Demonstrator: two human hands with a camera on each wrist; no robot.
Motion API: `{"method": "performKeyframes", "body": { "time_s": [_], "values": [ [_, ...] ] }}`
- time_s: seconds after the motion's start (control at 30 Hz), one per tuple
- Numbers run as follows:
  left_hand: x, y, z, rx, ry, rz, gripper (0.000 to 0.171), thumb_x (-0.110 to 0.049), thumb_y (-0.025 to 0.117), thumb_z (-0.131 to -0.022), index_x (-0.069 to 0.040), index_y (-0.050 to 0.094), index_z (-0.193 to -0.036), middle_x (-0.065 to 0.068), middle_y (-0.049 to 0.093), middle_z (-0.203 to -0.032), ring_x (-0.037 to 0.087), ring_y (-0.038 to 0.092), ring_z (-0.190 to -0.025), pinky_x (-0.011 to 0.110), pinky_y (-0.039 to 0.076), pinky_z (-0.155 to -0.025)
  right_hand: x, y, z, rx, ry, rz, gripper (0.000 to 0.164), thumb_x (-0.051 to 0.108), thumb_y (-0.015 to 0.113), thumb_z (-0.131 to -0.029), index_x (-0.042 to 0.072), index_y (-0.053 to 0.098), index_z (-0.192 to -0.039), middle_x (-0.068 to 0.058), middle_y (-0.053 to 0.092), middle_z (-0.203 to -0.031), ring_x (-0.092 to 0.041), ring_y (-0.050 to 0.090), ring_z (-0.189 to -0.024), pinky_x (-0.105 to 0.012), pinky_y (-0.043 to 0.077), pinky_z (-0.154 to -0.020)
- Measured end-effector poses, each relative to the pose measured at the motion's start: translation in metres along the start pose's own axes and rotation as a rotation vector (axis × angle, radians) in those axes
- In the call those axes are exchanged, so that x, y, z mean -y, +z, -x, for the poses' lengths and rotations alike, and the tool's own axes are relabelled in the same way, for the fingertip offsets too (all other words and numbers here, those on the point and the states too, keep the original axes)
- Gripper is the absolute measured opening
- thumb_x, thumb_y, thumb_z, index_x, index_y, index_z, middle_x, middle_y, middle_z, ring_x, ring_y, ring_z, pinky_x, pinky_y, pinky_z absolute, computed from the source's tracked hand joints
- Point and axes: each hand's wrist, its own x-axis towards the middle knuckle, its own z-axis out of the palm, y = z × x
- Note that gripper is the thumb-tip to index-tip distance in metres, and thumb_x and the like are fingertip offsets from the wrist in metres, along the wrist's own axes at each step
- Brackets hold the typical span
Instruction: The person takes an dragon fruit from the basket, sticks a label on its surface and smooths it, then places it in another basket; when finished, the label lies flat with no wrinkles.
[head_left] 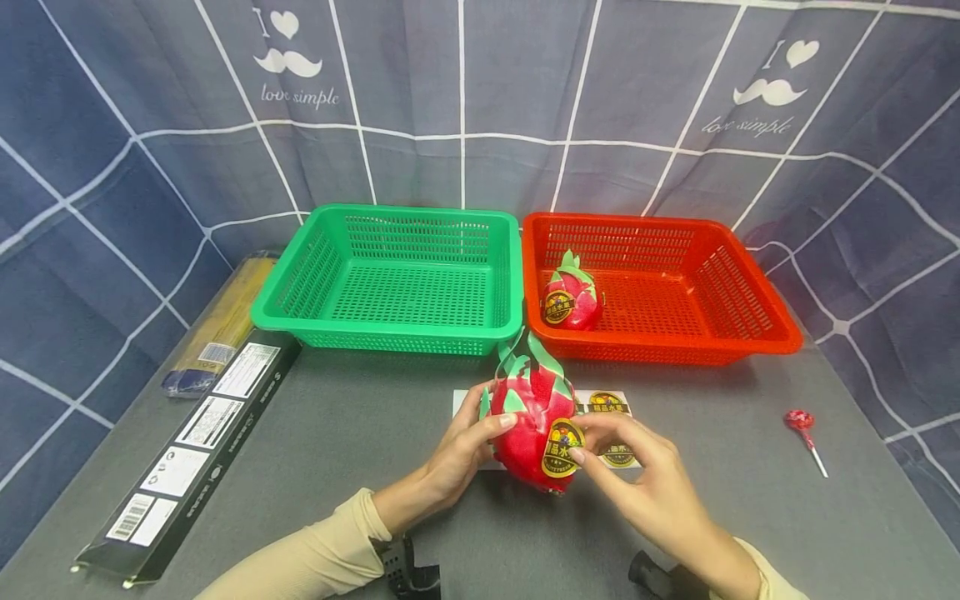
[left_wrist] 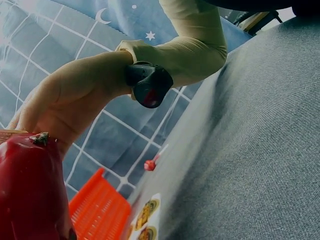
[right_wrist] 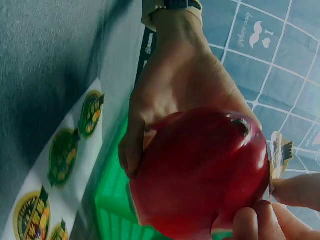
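My left hand (head_left: 459, 446) grips a red dragon fruit (head_left: 528, 417) with green leaf tips, thumb on its near side, holding it above the table. A round black-and-gold sticker (head_left: 561, 450) lies against the fruit's right side. Thumb and fingers of my right hand (head_left: 652, 479) pinch that sticker's edge. From the right wrist view, the sticker (right_wrist: 276, 150) stands edge-on along the fruit (right_wrist: 200, 170); how much of it adheres is hidden. Beneath the fruit lies a white sheet of similar stickers (head_left: 626, 465), partly covered by the fruit and hands.
A green basket (head_left: 390, 337) and a red basket (head_left: 675, 346) stand side by side at the back. Inside the red one sits another stickered dragon fruit (head_left: 581, 308). A long black box (head_left: 195, 450) and a yellow package (head_left: 225, 317) lie left; a lollipop (head_left: 800, 421) lies right.
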Motion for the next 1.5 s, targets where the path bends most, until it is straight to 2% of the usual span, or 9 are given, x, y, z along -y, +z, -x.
{"method": "performKeyframes", "body": {
  "time_s": [0.13,0.33,0.43,0.5,0.67,0.9,1.03,1.27,1.5],
  "values": [
    [0.002,0.0,0.0,-0.005,0.004,0.003,0.059,-0.026,0.051,-0.079,-0.011,0.026,-0.131,0.015,0.044,-0.122,0.017,0.054,-0.102,0.034,0.05,-0.08,0.0,0.0,-0.001,-0.007,-0.07,0.049,0.043,-0.001,0.075,-0.067,0.012,0.065,-0.107,0.006,0.058,-0.084,0.0,0.052,-0.074,-0.014,0.044,-0.066],
    [0.004,0.001,0.002,-0.007,-0.01,0.021,0.059,-0.027,0.05,-0.08,-0.012,0.026,-0.131,0.014,0.044,-0.122,0.017,0.052,-0.103,0.033,0.049,-0.081,-0.001,0.002,0.002,0.006,0.024,0.05,0.043,0.001,0.072,-0.072,0.012,0.062,-0.113,0.0,0.054,-0.093,-0.002,0.05,-0.077,-0.014,0.043,-0.069],
    [0.004,0.001,0.002,0.001,-0.008,0.024,0.059,-0.027,0.049,-0.08,-0.012,0.024,-0.132,0.013,0.043,-0.122,0.017,0.051,-0.104,0.033,0.049,-0.082,-0.003,0.009,0.005,-0.019,0.084,-0.085,0.046,-0.007,0.061,-0.079,0.006,0.052,-0.122,-0.005,0.051,-0.106,-0.005,0.051,-0.089,-0.014,0.042,-0.076],
    [0.005,0.002,0.002,0.004,0.002,0.027,0.059,-0.026,0.049,-0.08,-0.011,0.024,-0.132,0.013,0.043,-0.122,0.017,0.051,-0.104,0.033,0.049,-0.081,-0.001,0.015,0.008,-0.018,0.183,-0.206,0.047,-0.007,0.052,-0.085,0.006,0.042,-0.129,-0.007,0.046,-0.117,-0.006,0.049,-0.101,-0.013,0.041,-0.081],
    [0.007,0.003,0.003,0.0,0.024,0.029,0.059,-0.025,0.05,-0.08,-0.011,0.024,-0.131,0.013,0.042,-0.122,0.018,0.05,-0.105,0.033,0.049,-0.081,-0.001,0.032,0.018,0.0,0.432,-0.484,0.043,0.012,0.031,-0.096,0.013,0.02,-0.138,-0.01,0.028,-0.133,-0.005,0.034,-0.119,-0.01,0.036,-0.089],
    [0.013,0.007,0.005,-0.01,0.045,0.059,0.056,-0.021,0.05,-0.079,-0.012,0.027,-0.129,0.011,0.043,-0.122,0.017,0.049,-0.106,0.035,0.048,-0.081,-0.012,0.053,0.03,0.015,0.531,-0.754,0.05,0.023,0.019,-0.099,0.008,0.0,-0.142,-0.007,0.017,-0.137,-0.002,0.032,-0.119,-0.013,0.036,-0.093],
    [0.018,0.009,0.006,0.003,0.074,0.004,0.058,-0.021,0.052,-0.078,-0.012,0.026,-0.13,0.013,0.041,-0.125,0.017,0.046,-0.109,0.033,0.047,-0.085,-0.003,0.058,0.03,-0.018,0.632,-0.804,0.053,0.029,0.021,-0.099,0.011,-0.003,-0.143,-0.002,0.02,-0.135,0.0,0.033,-0.119,-0.013,0.036,-0.094],
    [0.026,0.011,0.007,-0.008,0.122,-0.082,0.061,-0.022,0.054,-0.077,-0.012,0.026,-0.131,0.014,0.04,-0.126,0.018,0.043,-0.112,0.034,0.043,-0.09,-0.006,0.067,0.037,-0.136,0.599,-0.839,0.047,0.024,0.026,-0.099,0.021,0.007,-0.141,0.007,0.029,-0.132,-0.001,0.037,-0.118,-0.014,0.038,-0.094],
    [0.028,0.011,0.007,0.012,0.13,-0.051,0.061,-0.022,0.053,-0.078,-0.012,0.025,-0.131,0.014,0.039,-0.128,0.018,0.043,-0.113,0.033,0.043,-0.091,0.0,0.068,0.032,-0.172,0.623,-0.749,0.041,0.023,0.032,-0.098,0.022,0.018,-0.137,0.006,0.034,-0.127,-0.003,0.038,-0.115,-0.014,0.04,-0.091]
  ]
}}
